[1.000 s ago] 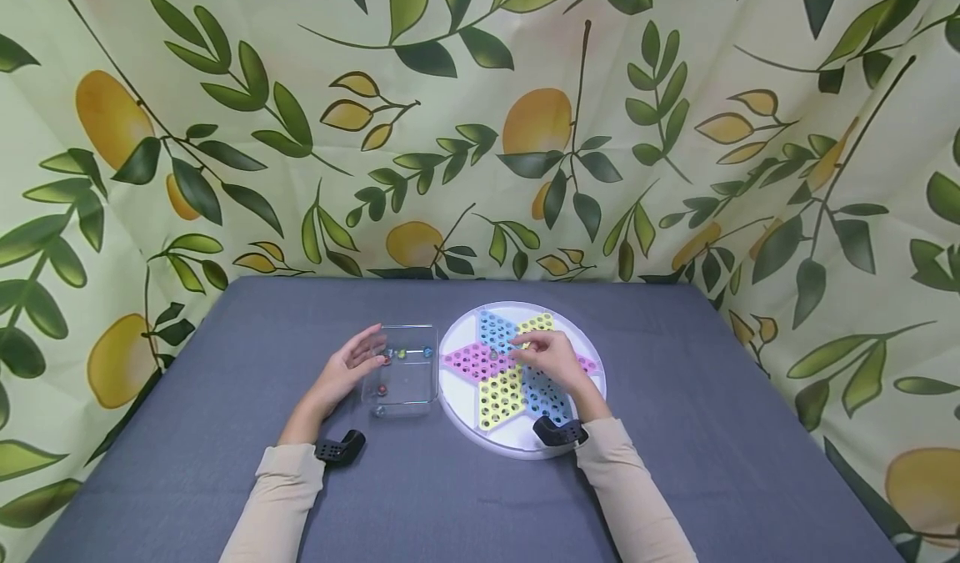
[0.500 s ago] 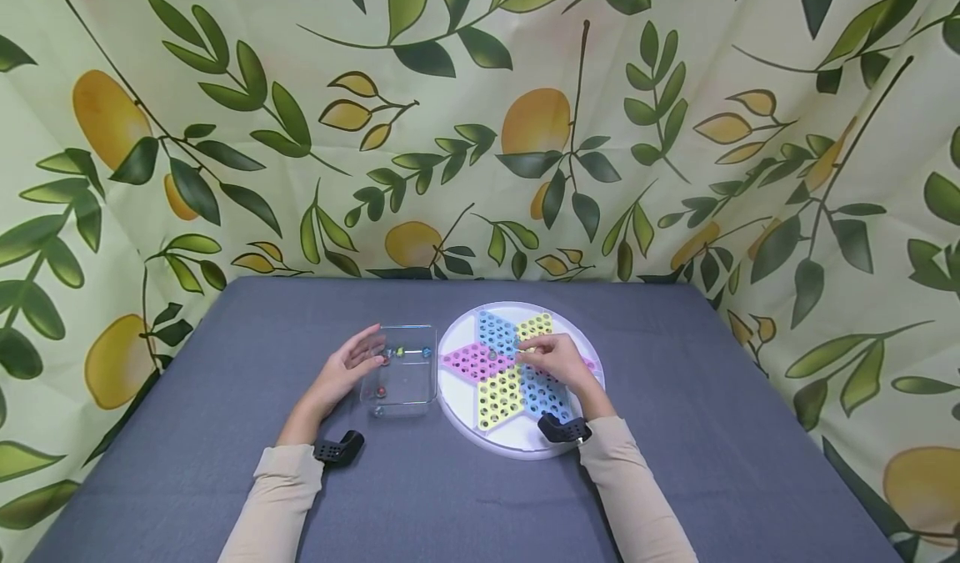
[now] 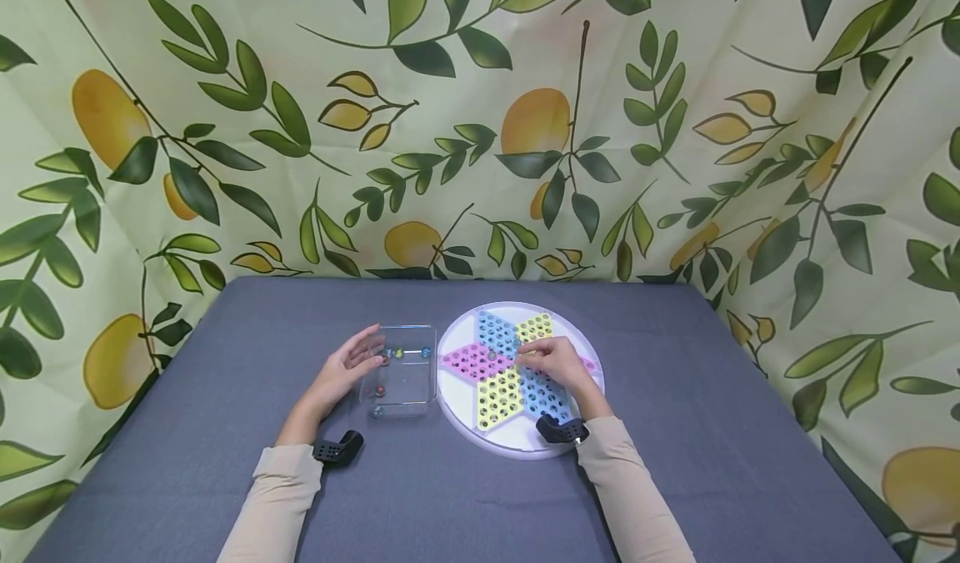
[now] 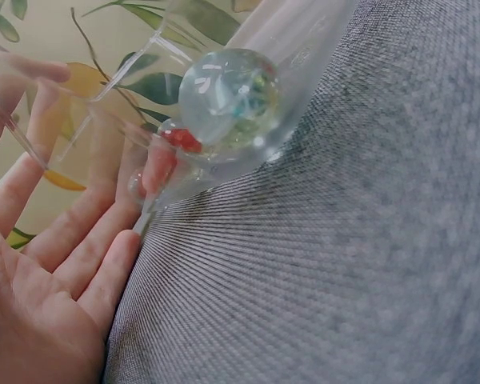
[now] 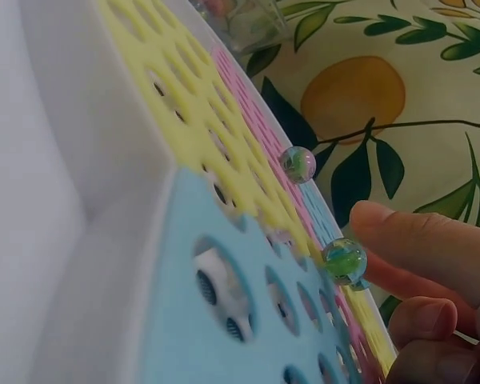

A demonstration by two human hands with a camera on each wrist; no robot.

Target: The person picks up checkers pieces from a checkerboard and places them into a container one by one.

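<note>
My left hand [image 3: 341, 371] rests against the left side of a clear plastic box [image 3: 412, 375], its fingers lying loosely along the wall. Inside are several glass marbles; one with blue and yellow swirls [image 4: 230, 94] and a red one [image 4: 180, 134] show through in the left wrist view. Over the middle of a round white Chinese checkers board [image 3: 461, 400], my right hand [image 3: 558, 361] has a blue-green marble [image 5: 344, 261] at its thumb and forefinger. That marble sits low at the perforated surface, its contact with the thumb unclear. Another marble [image 5: 298, 165] stands on the board close by.
The box and the board stand side by side on a grey cloth-covered table [image 3: 450, 505]. Behind and at the sides hangs a leaf-and-fruit patterned cloth [image 3: 480, 171]. Pink, yellow and blue perforated sections form the board's star. Each wrist wears a black device [image 3: 339, 448].
My right hand has shifted slightly to the right over the board's middle, then stayed nearly still. The left hand and the box look unchanged.
</note>
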